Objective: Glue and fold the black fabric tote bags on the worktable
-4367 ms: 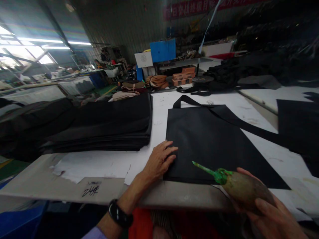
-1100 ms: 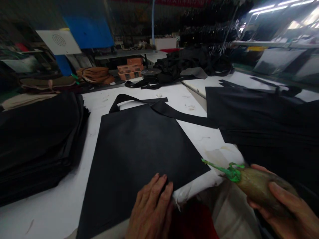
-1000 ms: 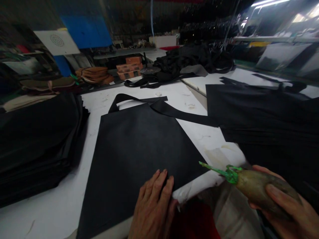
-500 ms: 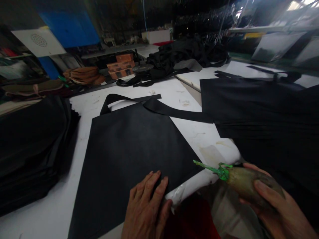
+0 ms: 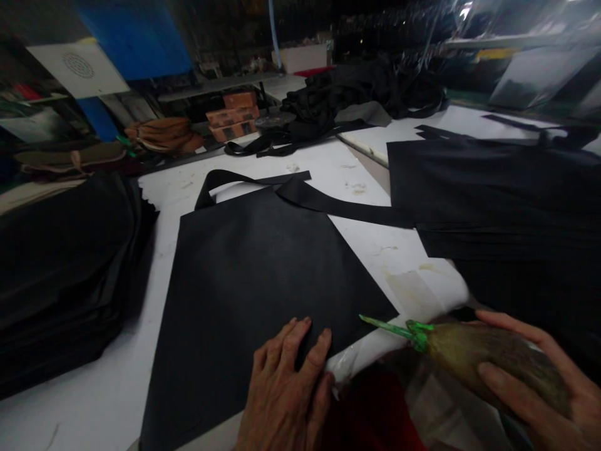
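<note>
A black fabric panel (image 5: 263, 269) lies flat on the white tabletop, with a black strap (image 5: 338, 203) running along its top edge. My left hand (image 5: 288, 382) rests palm down on the panel's near edge, fingers stretched out and holding nothing. At the lower right my right hand (image 5: 539, 382) is wrapped around a brownish squeeze bottle (image 5: 488, 360). Its thin green nozzle (image 5: 387, 327) points left, over the panel's right corner; whether the tip touches the fabric I cannot tell.
A thick stack of black pieces (image 5: 61, 275) stands at the left. More black panels (image 5: 488, 188) lie at the right. Farther back are a heap of black straps (image 5: 347, 94), several reddish bricks (image 5: 235, 119) and a brown folded bundle (image 5: 164, 134).
My right hand has shifted right and slightly down with the squeeze bottle. Its nozzle now lies over the panel's corner. The whole view has shifted slightly; my left hand stays on the panel.
</note>
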`<action>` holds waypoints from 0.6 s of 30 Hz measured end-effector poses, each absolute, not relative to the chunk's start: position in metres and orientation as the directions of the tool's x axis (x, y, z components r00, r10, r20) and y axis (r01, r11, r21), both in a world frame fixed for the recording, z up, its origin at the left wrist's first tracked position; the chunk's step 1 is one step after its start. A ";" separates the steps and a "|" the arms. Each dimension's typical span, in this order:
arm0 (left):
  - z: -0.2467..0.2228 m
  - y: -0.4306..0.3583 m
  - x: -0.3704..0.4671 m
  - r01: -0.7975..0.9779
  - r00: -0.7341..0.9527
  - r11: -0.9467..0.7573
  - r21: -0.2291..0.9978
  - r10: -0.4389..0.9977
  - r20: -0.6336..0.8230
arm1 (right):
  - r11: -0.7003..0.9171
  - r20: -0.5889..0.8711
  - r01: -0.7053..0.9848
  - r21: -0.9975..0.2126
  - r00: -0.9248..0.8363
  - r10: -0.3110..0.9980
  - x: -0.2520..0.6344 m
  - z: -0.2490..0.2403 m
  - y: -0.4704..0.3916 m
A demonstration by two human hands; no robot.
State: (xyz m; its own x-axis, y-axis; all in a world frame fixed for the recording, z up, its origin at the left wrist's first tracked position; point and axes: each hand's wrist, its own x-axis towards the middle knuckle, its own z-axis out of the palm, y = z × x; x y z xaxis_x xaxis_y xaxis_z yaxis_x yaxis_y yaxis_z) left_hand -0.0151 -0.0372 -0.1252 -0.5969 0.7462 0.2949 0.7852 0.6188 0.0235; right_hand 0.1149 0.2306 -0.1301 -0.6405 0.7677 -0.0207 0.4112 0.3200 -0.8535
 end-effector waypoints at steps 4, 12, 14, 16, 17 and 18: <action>-0.125 -0.037 -0.015 0.783 -0.605 0.621 0.031 0.748 0.272 | 0.418 -0.058 0.511 -0.751 -0.682 0.729 0.114 -0.125 0.226; -0.124 -0.038 -0.013 0.782 -0.608 0.622 0.046 0.742 0.282 | 0.496 -0.015 0.479 -0.724 -0.730 0.684 0.105 -0.120 0.219; -0.124 -0.038 -0.014 0.783 -0.606 0.620 0.053 0.740 0.292 | 0.495 -0.025 0.485 -0.721 -0.732 0.681 0.104 -0.119 0.220; -0.125 -0.038 -0.014 0.774 -0.618 0.629 0.075 0.724 0.306 | 0.485 -0.045 0.504 -0.715 -0.725 0.687 0.104 -0.118 0.221; -0.125 -0.038 -0.015 0.769 -0.624 0.634 0.082 0.716 0.312 | 0.476 -0.057 0.514 -0.714 -0.720 0.692 0.105 -0.117 0.222; -0.125 -0.037 -0.015 0.768 -0.624 0.635 0.082 0.714 0.319 | 0.465 -0.068 0.525 -0.712 -0.711 0.700 0.106 -0.116 0.223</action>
